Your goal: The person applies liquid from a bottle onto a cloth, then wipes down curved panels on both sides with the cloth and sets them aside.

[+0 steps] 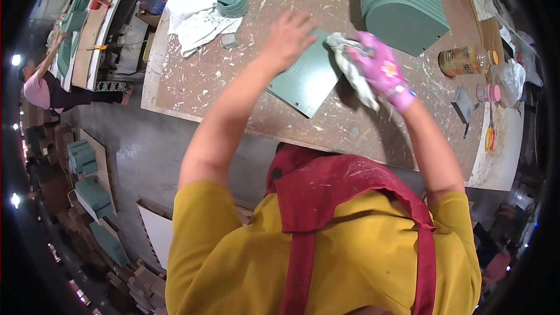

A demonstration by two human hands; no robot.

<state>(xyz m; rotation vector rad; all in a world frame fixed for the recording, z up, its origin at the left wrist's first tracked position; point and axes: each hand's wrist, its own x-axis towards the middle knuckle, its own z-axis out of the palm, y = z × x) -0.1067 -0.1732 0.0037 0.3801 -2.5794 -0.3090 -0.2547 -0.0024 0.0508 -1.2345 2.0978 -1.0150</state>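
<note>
A flat green-painted panel (pixel 309 84) with small holes near its near edge lies on the worktable in front of me. My left hand (pixel 287 44), bare and a little blurred, rests at the panel's far left part with its fingers stretched out. A pink flowered glove covers my right hand (pixel 380 70), which is closed on a crumpled white rag (pixel 354 76). The rag hangs by the panel's right edge; whether it touches the surface I cannot tell. At the far right stands a stack of matching green panels (pixel 402 9) with rounded ends.
The worktable (pixel 204 90) is paint-flecked. On its left are a white cloth (pixel 195 9), an open tub of green paint (pixel 233 4) and a small grey block (pixel 230 41). On the right are a jar (pixel 466 60), scissors (pixel 490 134) and a grey block (pixel 462 105). Another person (pixel 44 87) works far left.
</note>
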